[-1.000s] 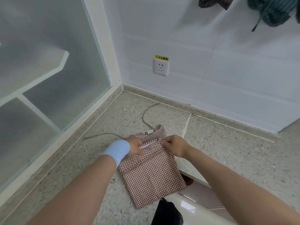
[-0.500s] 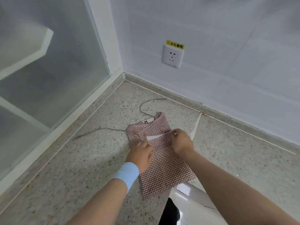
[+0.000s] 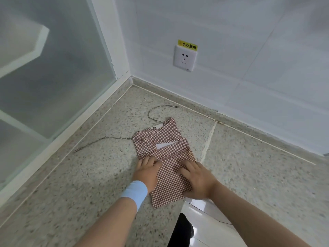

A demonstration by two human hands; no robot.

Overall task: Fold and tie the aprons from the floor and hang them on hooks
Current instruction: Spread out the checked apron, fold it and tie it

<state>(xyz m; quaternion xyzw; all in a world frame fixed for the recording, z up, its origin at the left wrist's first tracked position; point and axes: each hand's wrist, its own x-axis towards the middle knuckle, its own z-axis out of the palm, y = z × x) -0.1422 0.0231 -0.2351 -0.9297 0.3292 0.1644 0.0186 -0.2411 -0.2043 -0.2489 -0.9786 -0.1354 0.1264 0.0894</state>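
Two hands press flat on the folded checked apron (image 3: 170, 152) lying on the floor (image 3: 80, 193): left hand (image 3: 146, 171) at its left edge, right hand (image 3: 195, 179) spread across it. Beyond, strings (image 3: 114, 138) trail toward a wall socket (image 3: 185, 57).
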